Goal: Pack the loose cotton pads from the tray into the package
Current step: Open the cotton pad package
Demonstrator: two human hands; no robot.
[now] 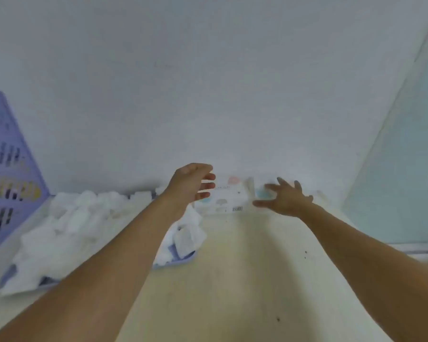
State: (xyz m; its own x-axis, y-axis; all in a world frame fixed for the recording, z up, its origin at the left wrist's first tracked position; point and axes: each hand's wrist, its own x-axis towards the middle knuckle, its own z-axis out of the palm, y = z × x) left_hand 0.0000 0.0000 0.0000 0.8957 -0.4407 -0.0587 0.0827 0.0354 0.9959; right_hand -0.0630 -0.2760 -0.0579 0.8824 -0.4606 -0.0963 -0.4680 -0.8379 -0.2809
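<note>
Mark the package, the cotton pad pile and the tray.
package [229, 196], head view: printed front face.
cotton pad pile [69, 218], head view: middle of the heap.
tray [181, 261], head view: lilac rim at near right corner.

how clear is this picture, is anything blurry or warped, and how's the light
Head view: soft all over, with motion smear on the left hand and right hand; the package print is unreadable and the cotton pads merge into one white mass. Head view: wide-angle bending at the edges; the light is flat and even, with no glare and only faint shadows.
</note>
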